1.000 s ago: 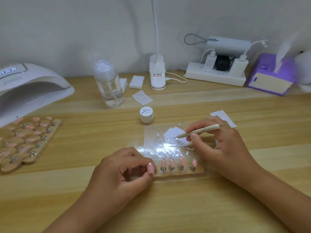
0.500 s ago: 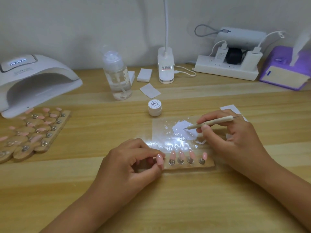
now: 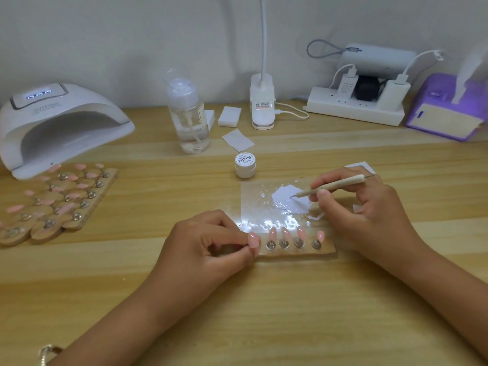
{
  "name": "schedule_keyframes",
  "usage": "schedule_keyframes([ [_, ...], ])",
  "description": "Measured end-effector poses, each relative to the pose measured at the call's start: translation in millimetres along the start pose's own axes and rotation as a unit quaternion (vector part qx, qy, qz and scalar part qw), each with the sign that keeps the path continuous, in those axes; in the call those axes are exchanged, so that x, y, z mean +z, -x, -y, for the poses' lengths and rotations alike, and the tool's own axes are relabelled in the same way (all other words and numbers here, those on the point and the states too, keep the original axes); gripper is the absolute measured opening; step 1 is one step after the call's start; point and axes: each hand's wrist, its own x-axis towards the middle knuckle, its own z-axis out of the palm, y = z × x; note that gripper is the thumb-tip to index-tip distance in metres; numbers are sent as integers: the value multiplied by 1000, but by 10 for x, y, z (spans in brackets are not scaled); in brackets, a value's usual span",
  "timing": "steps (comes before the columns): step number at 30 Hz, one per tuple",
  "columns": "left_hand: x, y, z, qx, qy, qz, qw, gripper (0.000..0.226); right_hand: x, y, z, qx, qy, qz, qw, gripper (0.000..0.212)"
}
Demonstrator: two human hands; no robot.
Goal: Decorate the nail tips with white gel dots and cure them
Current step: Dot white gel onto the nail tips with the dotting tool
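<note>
Wooden desk (image 3: 264, 299): right hand (image 3: 369, 215) angles dotting tool (image 3: 332, 185) into white gel (image 3: 290, 199).

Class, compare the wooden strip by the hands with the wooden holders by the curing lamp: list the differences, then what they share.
The strip is a single row; the holders lie as several rows side by side. The left hand grips the strip's end; nothing touches the holders. Both are wood, with metal studs and pink nail tips.
</note>
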Motion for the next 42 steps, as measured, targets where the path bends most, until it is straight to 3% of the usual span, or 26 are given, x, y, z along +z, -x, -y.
schedule_keyframes([
  [9,10,50,-135,88,-144,-55,984,4,-68,39,91,-15,-104,-82,991,8],
  [14,22,133,-348,82,-23,-69,994,6,-229,-19,347,-54,-163,-109,979,13],
  [18,190,278,-439,-14,167,22,986,3,-306,30,582,-49,-256,-79,962,5],
  [22,330,287,-397,-105,261,37,959,6,-155,269,643,-30,-252,-45,966,7],
  [27,337,269,-352,-123,298,34,946,10,73,511,568,-13,-221,-93,971,38],
  [33,339,265,-332,-121,291,42,948,7,176,646,602,-67,-222,-98,968,30],
  [42,363,287,-296,-94,263,73,957,9,253,649,564,-54,-254,-121,958,38],
])
